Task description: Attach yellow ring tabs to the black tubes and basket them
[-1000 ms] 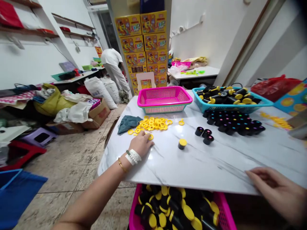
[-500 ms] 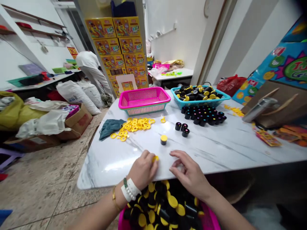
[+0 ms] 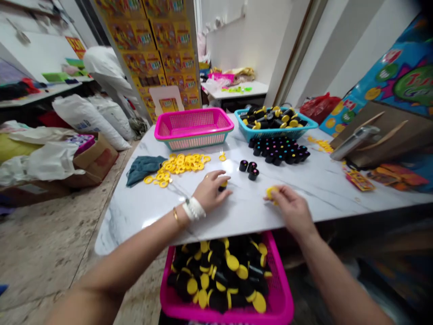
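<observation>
My left hand [image 3: 213, 192] reaches over the marble-patterned table. Its fingers are apart around a small black pot with a yellow top [image 3: 223, 185], which they partly hide; contact is unclear. To the right, my right hand [image 3: 292, 207] pinches a yellow plastic piece [image 3: 271, 193] just above the tabletop. Beyond the left hand lies a pile of yellow plastic rings [image 3: 184, 163], with one ring piece [image 3: 222, 156] apart from it. Three black pots [image 3: 252, 167] stand between the hands, farther back. Many more black pots [image 3: 280, 150] are grouped behind them.
A pink basket [image 3: 287, 293] full of black pots with yellow lids sits below the table edge. On the table are a pink basket over a green one [image 3: 192, 144], a filled blue basket [image 3: 277, 132], a dark cloth [image 3: 144, 169] and a paper bag [image 3: 379, 140]. A person bends over behind, left.
My left hand has moved forward from the table's front edge to the yellow-topped pot. My right hand has moved right and now pinches a yellow piece. The view has tilted down.
</observation>
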The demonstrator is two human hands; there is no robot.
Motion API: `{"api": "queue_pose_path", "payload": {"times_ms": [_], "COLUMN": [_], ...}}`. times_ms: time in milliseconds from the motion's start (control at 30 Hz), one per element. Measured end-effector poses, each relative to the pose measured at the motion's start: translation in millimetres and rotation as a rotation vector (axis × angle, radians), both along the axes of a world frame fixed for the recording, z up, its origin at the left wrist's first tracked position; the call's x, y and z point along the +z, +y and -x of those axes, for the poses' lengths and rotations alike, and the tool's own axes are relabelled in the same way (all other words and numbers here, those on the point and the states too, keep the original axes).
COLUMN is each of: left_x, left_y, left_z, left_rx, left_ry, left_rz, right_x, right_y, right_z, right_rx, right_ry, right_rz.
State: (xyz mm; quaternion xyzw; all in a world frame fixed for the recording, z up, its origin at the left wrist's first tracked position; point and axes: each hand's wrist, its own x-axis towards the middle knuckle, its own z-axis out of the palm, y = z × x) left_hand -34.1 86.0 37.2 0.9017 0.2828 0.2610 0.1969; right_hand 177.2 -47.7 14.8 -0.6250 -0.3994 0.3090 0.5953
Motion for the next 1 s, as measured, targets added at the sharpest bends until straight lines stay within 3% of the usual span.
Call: {"api": "queue_pose_path", "payload": {"times_ms": [100,200,333,433,567,733,900,1000], "left_x": [-4.2,-9.6,-29.7,-53.8,-76.3,-83.0,-85.0,-86.5], "left_y": [1,-44,-121,-151,-154,-160,-171,-171], "left_z": [12,46,89,97,85,85,110,124], "left_rx": [-0.074,-0.144,-0.179,-0.246,-0.199,-0.074,0.112,0.126], "left_ry": [0.051,-0.01,-0.105,-0.043,0.114,0.211,0.242,0.219], "left_rz": [0.114,0.073,-0.06,-0.122,-0.159,-0.216,-0.229,-0.187], "right_x": [0.6,-3.6,-8.7,-16.7,-36.6,-61.3,-78.3,-86.3], "right_y": [4,-12,-54,-80,-94,-88,-89,-95], "right_z": [-34,-45,-20,13,54,83,73,61], "right_rx": [-0.103,-0.147,-0.05,0.145,0.38,0.562,0.517,0.448], "right_ry": [0.265,0.276,0.231,0.135,-0.243,-0.703,-0.926,-0.933], "right_rz": [-0.143,-0.167,-0.081,0.014,0.105,-0.146,-0.252,-0.247]}}
